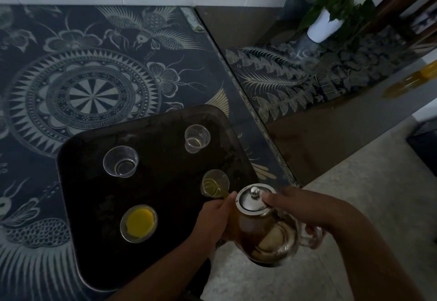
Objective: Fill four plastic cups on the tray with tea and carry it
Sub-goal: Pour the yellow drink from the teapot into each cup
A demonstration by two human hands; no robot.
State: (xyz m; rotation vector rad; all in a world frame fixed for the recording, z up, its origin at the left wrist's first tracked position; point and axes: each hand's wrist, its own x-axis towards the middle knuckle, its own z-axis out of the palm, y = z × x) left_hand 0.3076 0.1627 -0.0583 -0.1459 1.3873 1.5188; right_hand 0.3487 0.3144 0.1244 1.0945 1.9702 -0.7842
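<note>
A dark tray (165,182) lies on the patterned table and carries clear plastic cups. The near-left cup (138,223) is full of yellow tea. The far-left cup (120,161) looks empty, and the far-right cup (197,138) holds a thin layer at its bottom. A glass teapot (264,229) with a metal lid is tilted over the near-right cup (215,183), and a stream of tea runs from its spout into that cup. My right hand (295,206) grips the handle with the thumb on the lid. My left hand (212,218) holds the pot's side by the spout.
The table (94,64) has a dark floral-patterned top and ends just right of the tray. A second patterned surface (295,76) stands to the right with a potted plant (326,26) in a white pot. Speckled floor (354,194) lies below the teapot.
</note>
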